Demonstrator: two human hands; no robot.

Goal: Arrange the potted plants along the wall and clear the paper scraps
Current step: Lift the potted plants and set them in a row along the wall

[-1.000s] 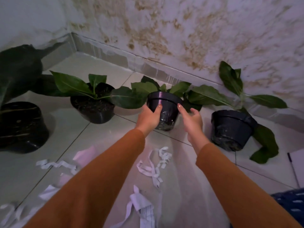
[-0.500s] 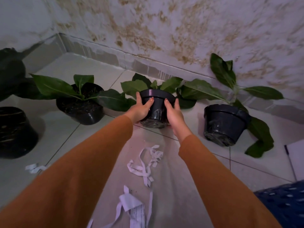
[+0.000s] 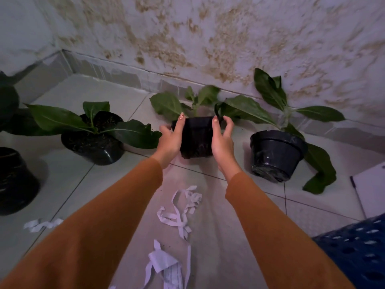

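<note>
A small black pot [image 3: 195,138] with a green leafy plant sits on the tiled floor near the stained wall [image 3: 208,38]. My left hand [image 3: 171,138] grips its left side and my right hand [image 3: 221,140] grips its right side. Another black potted plant [image 3: 93,142] stands to the left, and a third [image 3: 275,155] stands to the right by the wall. White paper scraps [image 3: 181,211] lie on the floor between my forearms, with more scraps [image 3: 166,265] nearer me and a scrap [image 3: 41,224] at the left.
A large dark pot [image 3: 14,180] stands at the far left edge, under big dark leaves. A blue perforated basket [image 3: 358,247] is at the lower right, with a white sheet [image 3: 370,184] beyond it. The wall's baseboard [image 3: 125,74] runs diagonally behind the plants.
Both hands have carried the middle pot away from me toward the wall and it now stands upright rather than tipped toward me. The view has shifted slightly.
</note>
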